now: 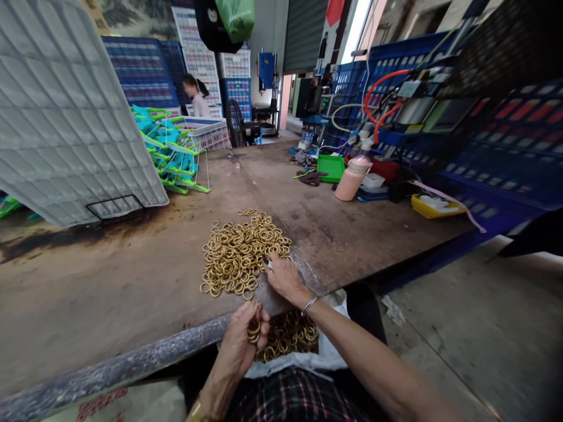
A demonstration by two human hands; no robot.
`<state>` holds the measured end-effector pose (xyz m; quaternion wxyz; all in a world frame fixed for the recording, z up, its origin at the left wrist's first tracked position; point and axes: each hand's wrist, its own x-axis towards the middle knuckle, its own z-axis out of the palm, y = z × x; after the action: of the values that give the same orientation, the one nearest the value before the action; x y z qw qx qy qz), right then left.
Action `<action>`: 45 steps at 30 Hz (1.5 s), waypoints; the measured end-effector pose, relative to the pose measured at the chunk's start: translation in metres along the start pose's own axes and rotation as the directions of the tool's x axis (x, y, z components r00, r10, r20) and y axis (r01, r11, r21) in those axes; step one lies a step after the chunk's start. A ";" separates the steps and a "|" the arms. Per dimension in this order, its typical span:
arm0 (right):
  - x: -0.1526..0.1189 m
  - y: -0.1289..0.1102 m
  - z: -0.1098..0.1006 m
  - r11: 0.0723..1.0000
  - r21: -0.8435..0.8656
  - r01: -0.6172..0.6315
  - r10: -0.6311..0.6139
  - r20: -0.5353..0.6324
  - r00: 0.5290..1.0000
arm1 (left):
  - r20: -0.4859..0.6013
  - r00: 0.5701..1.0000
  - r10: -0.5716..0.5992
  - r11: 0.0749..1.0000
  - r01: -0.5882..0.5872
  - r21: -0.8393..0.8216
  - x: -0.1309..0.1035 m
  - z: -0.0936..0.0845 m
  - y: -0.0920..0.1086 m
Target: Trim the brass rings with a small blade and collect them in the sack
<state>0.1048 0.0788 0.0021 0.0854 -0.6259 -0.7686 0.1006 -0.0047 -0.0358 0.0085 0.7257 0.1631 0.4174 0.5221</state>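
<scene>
A heap of brass-coloured metal rings (241, 249) is spread on the worktable near its front edge. My left hand (248, 328) curls around a few of these rings just in front of the heap, above the table's edge. At the heap's right side, my right hand (284, 275) reaches down with its fingertips at the rings. Something dark and something white show at its fingers; whether it pinches a ring is hidden. Below the table edge, on my lap, a white sack (328, 351) lies open with many more rings in it.
The brown worktable (145, 293) bears a large white ribbed panel (79, 117) and green-and-blue frames (176, 152) at left. A pink bottle (352, 179), a green tray (331, 168) and a yellow tray (435, 206) stand at right. Behind are stacked crates (136, 70) and a person (197, 97).
</scene>
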 end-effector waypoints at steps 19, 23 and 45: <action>0.003 0.015 0.000 0.969 0.134 0.206 -0.201 -0.050 0.978 | -0.101 0.992 0.070 0.997 -0.073 -0.025 0.023 -0.001 0.016; -0.015 0.017 -0.012 0.909 0.180 0.377 -0.384 0.007 0.923 | -0.158 0.955 0.253 0.932 -0.196 0.306 0.027 0.006 0.020; -0.038 0.008 -0.011 0.250 0.894 -0.371 -0.195 0.422 0.886 | -0.078 0.936 0.344 0.823 -0.260 0.506 0.022 0.012 0.010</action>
<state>0.1227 0.0440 0.0103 0.2619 -0.4423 -0.5030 0.6948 0.0006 -0.0092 0.0130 0.5315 0.3607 0.5630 0.5200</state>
